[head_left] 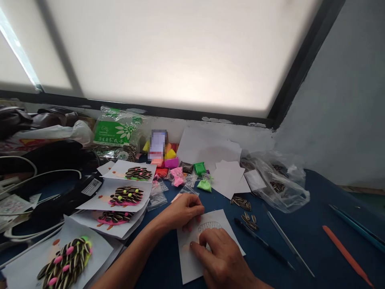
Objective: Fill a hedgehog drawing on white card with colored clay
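Observation:
A white sheet [192, 269] with a pencil-like drawing of a scaly, rounded shape [210, 226] lies on the blue table in front of me. My left hand [186, 210] rests at the sheet's upper left edge with its fingers curled in; what they hold, if anything, is hidden. Bent over the lower part of the drawing is my right hand [218, 253], thumb and fingers drawn together on the paper. Anything between them is too small or covered to name. Beside the right thumb a pale peach patch [185, 247] shows on the sheet.
Left stand sheets with seed-covered hedgehog pictures [66, 261]. Farther back are coloured clay packets [177, 176], a green seed bag [116, 130] and blank papers [228, 178]. On the right lie sunflower seeds [241, 203], a pen [264, 243], a silvery tool [288, 241] and an orange tool [345, 255].

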### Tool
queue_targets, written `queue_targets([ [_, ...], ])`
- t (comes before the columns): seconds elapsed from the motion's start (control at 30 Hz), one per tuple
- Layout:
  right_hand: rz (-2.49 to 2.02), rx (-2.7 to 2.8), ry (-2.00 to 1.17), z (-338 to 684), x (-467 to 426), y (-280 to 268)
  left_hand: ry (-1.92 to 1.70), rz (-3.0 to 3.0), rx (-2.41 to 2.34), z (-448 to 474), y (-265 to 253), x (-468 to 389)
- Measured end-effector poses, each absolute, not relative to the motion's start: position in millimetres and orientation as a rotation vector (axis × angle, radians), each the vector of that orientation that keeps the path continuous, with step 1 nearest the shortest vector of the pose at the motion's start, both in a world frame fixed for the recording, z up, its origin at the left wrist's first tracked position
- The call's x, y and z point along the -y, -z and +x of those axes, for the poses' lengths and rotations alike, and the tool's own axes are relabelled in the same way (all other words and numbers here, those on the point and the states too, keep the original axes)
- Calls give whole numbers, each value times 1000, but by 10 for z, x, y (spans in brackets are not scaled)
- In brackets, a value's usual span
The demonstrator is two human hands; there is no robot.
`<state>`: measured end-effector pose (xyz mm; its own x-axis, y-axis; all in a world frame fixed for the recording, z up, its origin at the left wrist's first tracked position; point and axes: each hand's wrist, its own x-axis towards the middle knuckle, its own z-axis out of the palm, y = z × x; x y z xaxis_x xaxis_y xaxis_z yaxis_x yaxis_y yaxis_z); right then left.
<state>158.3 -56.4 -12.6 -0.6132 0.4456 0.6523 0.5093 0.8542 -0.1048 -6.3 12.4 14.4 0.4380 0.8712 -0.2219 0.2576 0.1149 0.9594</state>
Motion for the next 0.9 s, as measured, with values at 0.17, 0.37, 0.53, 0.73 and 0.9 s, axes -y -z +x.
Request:
queue_targets([
  [0.17,-616,2332,213,1559,560,124,-606,1426,-1080,-55,-147,-132],
  [0.37,-751,2340,-35,1673,561,72,-601,1419,-1090,-59,-159,-125],
  [0.53,-747,2339,-51,1702,558,70,-610,1417,-1078,-61,-166,-121],
  [0.73,-699,2330,104,1631,551,177,-600,1417,-1073,-62,-185,-108],
  [0.9,-646,2251,135,1609,546,182,-595,1412,-1062,-67,-180,-106],
])
